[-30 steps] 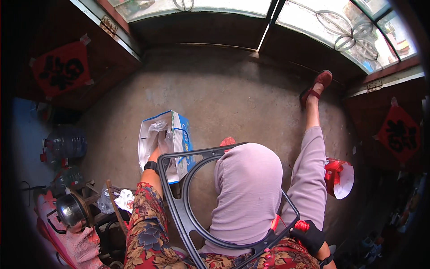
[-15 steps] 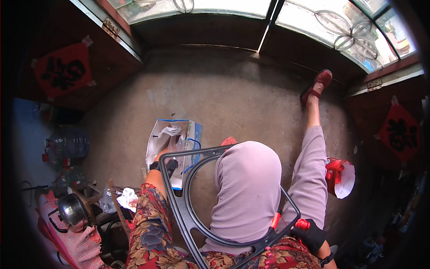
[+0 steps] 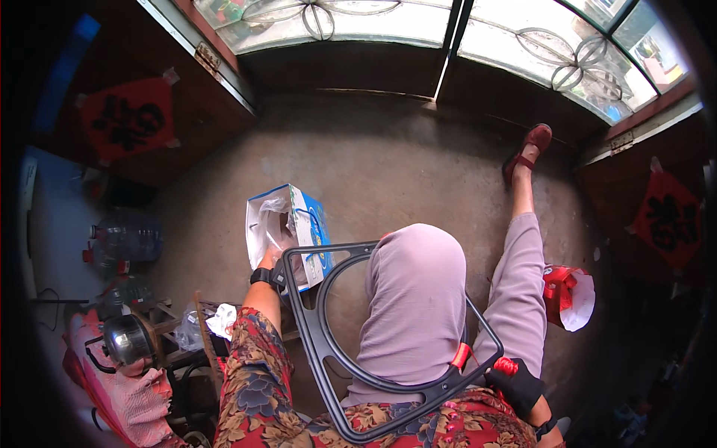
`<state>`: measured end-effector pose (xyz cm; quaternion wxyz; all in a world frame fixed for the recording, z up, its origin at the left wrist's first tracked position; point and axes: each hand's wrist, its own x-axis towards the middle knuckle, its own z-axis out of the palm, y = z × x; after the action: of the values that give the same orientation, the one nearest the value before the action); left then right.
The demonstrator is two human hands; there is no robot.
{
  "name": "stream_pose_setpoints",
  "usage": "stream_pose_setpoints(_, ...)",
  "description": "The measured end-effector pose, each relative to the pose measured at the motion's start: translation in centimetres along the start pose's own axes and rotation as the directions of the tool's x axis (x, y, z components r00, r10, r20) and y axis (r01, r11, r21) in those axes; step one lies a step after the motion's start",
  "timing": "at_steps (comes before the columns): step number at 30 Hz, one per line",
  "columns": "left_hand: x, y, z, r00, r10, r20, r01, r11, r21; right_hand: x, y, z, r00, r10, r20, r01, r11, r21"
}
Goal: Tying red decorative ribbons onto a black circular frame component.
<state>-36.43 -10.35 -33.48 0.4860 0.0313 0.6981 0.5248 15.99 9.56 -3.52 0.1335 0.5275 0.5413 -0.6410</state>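
Observation:
My left hand (image 3: 268,259) reaches into an open white-and-blue paper bag (image 3: 304,209); its fingers are hidden there by the bag and a crumpled clear plastic bag (image 3: 278,213). Across my lap lies a black plastic frame (image 3: 314,332) with a large round opening, my raised knee showing through it. Red thread is wound around the frame's right part as a tight red wrap (image 3: 461,354). At the frame's right corner, my right hand (image 3: 517,388), in a black glove, is closed around a bundle of red thread (image 3: 506,366).
A red-and-white bag (image 3: 569,297) stands on the floor beyond my right leg. To the left are a metal kettle (image 3: 128,343), large clear plastic bottles (image 3: 127,237) and a small wooden stool (image 3: 205,317). Glazed doors (image 3: 351,63) close off the far side.
The paper bag has tipped and turned, showing more of its blue side. The black frame sits slightly further right. My right hand keeps its hold on the red thread.

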Motion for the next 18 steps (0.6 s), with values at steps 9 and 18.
stream_pose_setpoints(9,-0.6,2.5,-4.6,0.993,-0.041,0.109,0.049,0.996,-0.069,-0.8,0.5,0.0,0.998,0.002,-0.066,0.008,0.988,0.151)
stream_pose_setpoints(18,-16.6,13.5,2.9,0.979,0.145,0.146,-0.063,0.887,-0.457,-1.2,0.8,1.9,0.987,-0.08,-0.139,0.09,0.994,0.068)
